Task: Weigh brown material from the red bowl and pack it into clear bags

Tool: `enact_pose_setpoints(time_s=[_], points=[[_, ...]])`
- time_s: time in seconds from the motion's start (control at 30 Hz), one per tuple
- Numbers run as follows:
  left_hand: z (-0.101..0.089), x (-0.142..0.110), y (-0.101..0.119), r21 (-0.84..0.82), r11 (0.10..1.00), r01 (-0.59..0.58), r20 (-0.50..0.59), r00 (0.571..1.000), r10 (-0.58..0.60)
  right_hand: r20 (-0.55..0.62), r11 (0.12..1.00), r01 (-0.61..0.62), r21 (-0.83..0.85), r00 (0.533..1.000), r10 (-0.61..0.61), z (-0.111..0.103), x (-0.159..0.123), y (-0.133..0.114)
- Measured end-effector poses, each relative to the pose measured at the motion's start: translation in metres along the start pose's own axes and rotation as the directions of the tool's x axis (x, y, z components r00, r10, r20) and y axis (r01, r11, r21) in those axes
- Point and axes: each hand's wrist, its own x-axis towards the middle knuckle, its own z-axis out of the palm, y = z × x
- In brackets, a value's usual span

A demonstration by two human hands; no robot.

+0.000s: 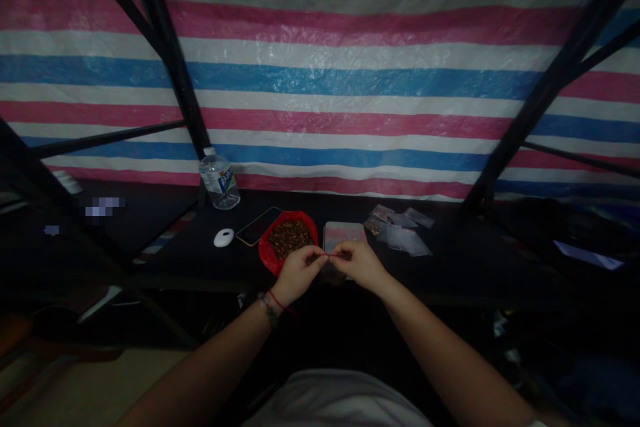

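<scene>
My left hand (299, 271) and my right hand (363, 265) meet in front of me, each with thumb and fingers pinched on the top edge of a small clear zip bag (334, 272). A thin red line runs along that edge between my fingertips. The bag hangs below my fingers, and its contents are too dark to make out. Just beyond my hands lies a pale flat box-like thing (345, 232), partly covered by my right hand. Left of it is a red plastic bag (265, 255), rolled open and full of small brown pieces (290, 238).
Several small clear bags (404, 238) lie at the right, some with brown contents. A phone (257, 227), a white oval object (223, 237) and a clear plastic bottle (219, 180) are on the left of the black table (465, 260). Dark metal posts (170, 53) frame a striped plastic sheet.
</scene>
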Motion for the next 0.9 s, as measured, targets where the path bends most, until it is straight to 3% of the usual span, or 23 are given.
enact_pose_setpoints(time_s=[0.3,0.6,0.9], points=[[-0.01,0.006,-0.007,-0.126,0.991,-0.038,-0.155,0.988,0.018,-0.05,0.991,-0.009,0.133,0.999,0.016,-0.017,0.009,0.012],[-0.006,0.006,-0.01,-0.213,0.977,0.03,-0.111,0.992,-0.055,-0.087,0.978,0.003,0.207,0.996,0.016,-0.015,0.01,0.019],[-0.007,0.007,-0.01,-0.179,0.981,0.078,-0.04,0.995,-0.086,-0.073,0.991,0.01,0.137,0.997,0.0,-0.016,0.008,0.017]])
